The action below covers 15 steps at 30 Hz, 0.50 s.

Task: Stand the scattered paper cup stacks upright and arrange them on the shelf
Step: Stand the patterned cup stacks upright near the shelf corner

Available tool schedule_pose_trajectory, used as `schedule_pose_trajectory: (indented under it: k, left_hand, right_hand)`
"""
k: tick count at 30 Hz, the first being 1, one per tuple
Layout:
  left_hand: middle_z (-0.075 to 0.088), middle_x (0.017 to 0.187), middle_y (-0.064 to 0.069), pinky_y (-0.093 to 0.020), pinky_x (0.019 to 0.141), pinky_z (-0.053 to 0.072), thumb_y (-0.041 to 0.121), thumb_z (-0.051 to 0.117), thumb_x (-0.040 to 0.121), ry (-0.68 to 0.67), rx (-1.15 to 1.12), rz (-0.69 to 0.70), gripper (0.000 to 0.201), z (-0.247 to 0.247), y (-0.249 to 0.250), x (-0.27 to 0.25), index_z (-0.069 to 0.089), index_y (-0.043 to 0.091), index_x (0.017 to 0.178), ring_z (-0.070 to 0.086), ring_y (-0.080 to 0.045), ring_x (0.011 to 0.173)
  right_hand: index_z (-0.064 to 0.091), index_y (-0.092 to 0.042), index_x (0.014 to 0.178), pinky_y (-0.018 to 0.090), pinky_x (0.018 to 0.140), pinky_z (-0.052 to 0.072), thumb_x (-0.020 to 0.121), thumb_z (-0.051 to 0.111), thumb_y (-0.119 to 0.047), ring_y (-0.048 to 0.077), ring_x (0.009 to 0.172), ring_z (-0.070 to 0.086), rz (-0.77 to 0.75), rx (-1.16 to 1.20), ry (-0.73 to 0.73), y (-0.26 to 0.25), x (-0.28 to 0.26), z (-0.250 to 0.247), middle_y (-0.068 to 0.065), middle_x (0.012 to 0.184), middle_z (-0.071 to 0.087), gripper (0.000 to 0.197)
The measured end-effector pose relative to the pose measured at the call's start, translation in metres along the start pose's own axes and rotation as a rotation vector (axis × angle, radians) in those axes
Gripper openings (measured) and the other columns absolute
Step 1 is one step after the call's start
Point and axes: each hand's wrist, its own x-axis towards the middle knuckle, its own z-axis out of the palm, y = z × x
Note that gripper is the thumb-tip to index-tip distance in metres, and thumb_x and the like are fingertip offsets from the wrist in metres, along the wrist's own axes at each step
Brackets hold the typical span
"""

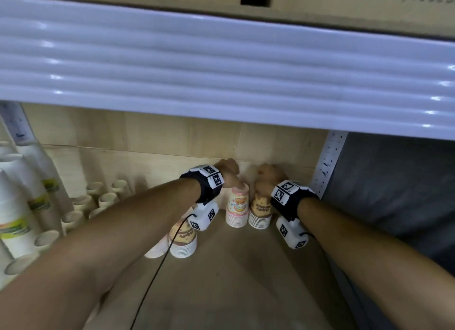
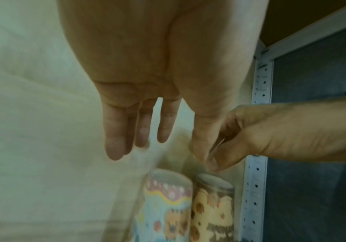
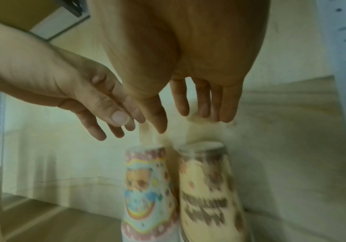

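Note:
Two upside-down cup stacks stand side by side at the back right of the wooden shelf: a pink cartoon stack and a brown-print stack. My left hand hangs just over the pink one, fingers straight, holding nothing. Over the brown one my right hand is likewise empty with fingers extended. Another brown-print stack stands nearer, with a pink stack beside it, partly hidden under my left forearm.
Tall white cup stacks with green labels lean at the left, with several plain cups lying mouth-out beside them. A perforated white upright borders the right. The ribbed white upper shelf edge overhangs, with a cardboard box on it.

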Motion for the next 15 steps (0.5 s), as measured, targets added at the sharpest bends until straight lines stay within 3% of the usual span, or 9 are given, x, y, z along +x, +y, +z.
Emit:
schedule_pose_trajectory:
  k: [2,3,5,7,12,15]
  left_hand:
    - [0.045,0.142,-0.001,-0.032,0.093,0.043,0.042,0.072,0.084,-0.001,0.045,-0.017,0.062,-0.022,-0.004,-0.015,0.054,0.013,0.135,0.048,-0.024,0.126]
    - [0.045,0.141,0.000,-0.032,0.092,0.043,0.041,0.072,0.084,0.005,0.056,-0.028,0.059,-0.033,-0.006,-0.023,0.055,0.013,0.133,0.049,-0.024,0.125]
    - [0.046,0.139,-0.003,-0.033,0.095,0.043,0.038,0.070,0.087,0.022,0.092,-0.044,0.052,-0.051,-0.013,-0.039,0.059,0.009,0.130,0.049,-0.025,0.125]
    - [0.048,0.139,-0.006,-0.033,0.097,0.043,0.037,0.067,0.090,0.024,0.124,-0.067,0.049,-0.065,-0.025,-0.054,0.061,0.006,0.127,0.051,-0.026,0.124]
    - [0.052,0.135,-0.007,-0.035,0.098,0.044,0.039,0.066,0.089,0.010,0.162,-0.133,0.049,-0.076,-0.067,-0.088,0.063,0.007,0.126,0.052,-0.025,0.118]
    - [0.050,0.134,-0.007,-0.030,0.092,0.043,0.035,0.066,0.090,0.011,0.176,-0.171,0.046,-0.069,-0.091,-0.107,0.062,0.007,0.126,0.051,-0.024,0.118]
  right_hand:
    - [0.056,-0.018,0.078,0.031,0.079,0.047,0.075,0.061,-0.028,0.032,0.109,0.060,-0.020,-0.008,0.004,-0.018,-0.002,-0.012,0.013,0.115,0.059,0.012]
    - [0.057,-0.016,0.083,0.030,0.079,0.047,0.076,0.063,-0.026,0.032,0.109,0.059,-0.046,-0.015,0.015,-0.028,-0.005,-0.017,0.014,0.117,0.058,0.013]
    - [0.062,-0.008,0.110,0.031,0.086,0.049,0.080,0.066,-0.020,0.031,0.112,0.058,-0.083,0.006,0.035,-0.046,-0.008,-0.021,0.013,0.122,0.058,0.032]
    - [0.061,-0.008,0.121,0.030,0.090,0.047,0.081,0.068,-0.020,0.029,0.115,0.057,-0.131,0.026,0.037,-0.069,-0.014,-0.021,0.012,0.127,0.057,0.042]
    - [0.066,-0.017,0.116,0.026,0.085,0.047,0.077,0.074,-0.032,0.022,0.108,0.061,-0.262,0.071,-0.067,-0.120,-0.028,0.002,0.003,0.121,0.062,0.042]
    - [0.066,-0.022,0.118,0.026,0.084,0.046,0.078,0.074,-0.029,0.018,0.107,0.059,-0.344,0.079,-0.196,-0.143,-0.039,0.019,0.000,0.116,0.061,0.042]
